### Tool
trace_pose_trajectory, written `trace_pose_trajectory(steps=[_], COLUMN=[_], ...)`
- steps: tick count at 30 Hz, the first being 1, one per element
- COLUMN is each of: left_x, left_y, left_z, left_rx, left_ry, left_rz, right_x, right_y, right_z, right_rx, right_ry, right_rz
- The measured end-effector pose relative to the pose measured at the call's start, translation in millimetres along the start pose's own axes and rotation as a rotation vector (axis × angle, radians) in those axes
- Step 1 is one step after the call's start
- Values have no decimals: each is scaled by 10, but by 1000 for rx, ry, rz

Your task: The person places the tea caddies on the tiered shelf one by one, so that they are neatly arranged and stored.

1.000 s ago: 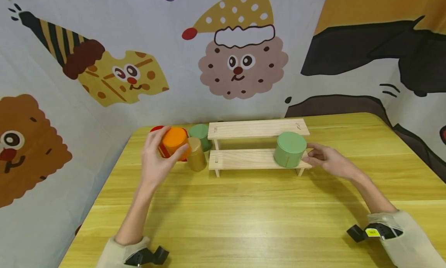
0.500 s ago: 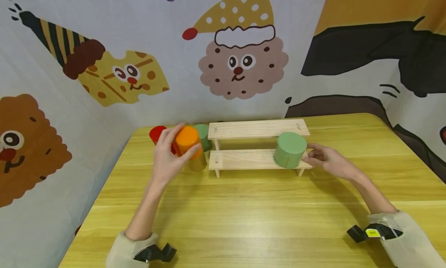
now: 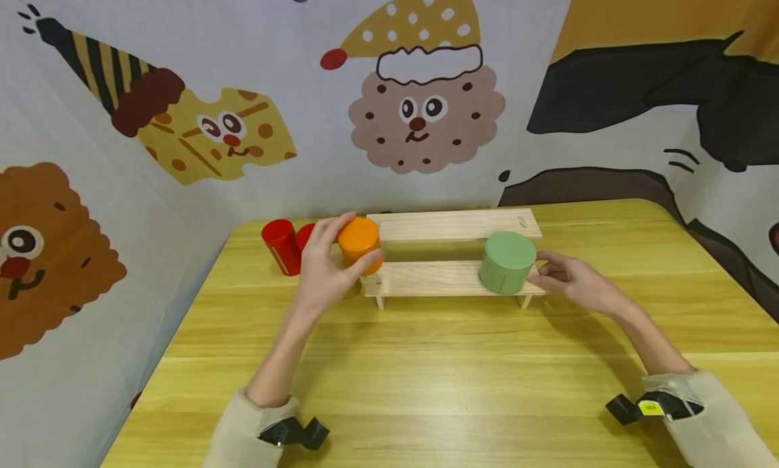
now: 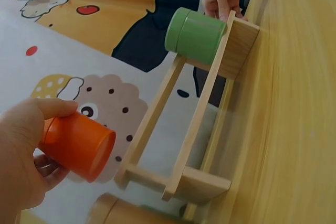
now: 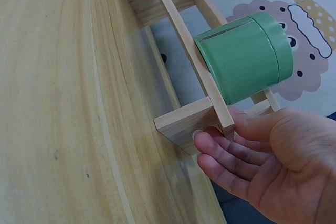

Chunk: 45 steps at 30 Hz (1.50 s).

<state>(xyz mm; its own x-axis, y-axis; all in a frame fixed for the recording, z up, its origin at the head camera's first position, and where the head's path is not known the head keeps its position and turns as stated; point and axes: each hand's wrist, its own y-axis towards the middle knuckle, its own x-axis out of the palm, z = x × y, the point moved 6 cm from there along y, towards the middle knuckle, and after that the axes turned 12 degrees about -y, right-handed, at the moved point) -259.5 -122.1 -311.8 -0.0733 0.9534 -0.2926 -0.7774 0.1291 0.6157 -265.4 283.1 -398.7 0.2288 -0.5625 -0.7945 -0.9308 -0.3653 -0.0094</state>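
One green canister (image 3: 508,262) is in place, standing at the right end of the lower plank of the wooden rack (image 3: 435,279). The orange canister (image 3: 359,236) looks midway: the left hand (image 3: 324,273) has thumb and fingers curled round it, in the air near the rack's left end, not set down. The right hand (image 3: 575,283) pinches the lower plank's right end. Off the rack, two red canisters (image 3: 282,247) and a tan canister (image 4: 123,212) (mostly hidden) seem unplaced, left on the worktop (image 3: 426,377)
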Motion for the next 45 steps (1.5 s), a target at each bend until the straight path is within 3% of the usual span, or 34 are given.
trace_pose_trajectory(steps=[14,18,35,45], left_x=[345,470,874,1115], left_y=[16,13,48,40], left_z=[-27,-31,-20,-74], left_rx=[-65,-52,-62,-117], left_ry=[-56,-38,-70,-81], left_rz=[-86,-110,-156,-200], right_x=[3,6,3,4], right_y=[10,9,7,6], right_z=[9,11,6,3], right_rx=[6,6,7,14], right_ry=[7,13,2,3], right_rz=[-7,-5,0,-3])
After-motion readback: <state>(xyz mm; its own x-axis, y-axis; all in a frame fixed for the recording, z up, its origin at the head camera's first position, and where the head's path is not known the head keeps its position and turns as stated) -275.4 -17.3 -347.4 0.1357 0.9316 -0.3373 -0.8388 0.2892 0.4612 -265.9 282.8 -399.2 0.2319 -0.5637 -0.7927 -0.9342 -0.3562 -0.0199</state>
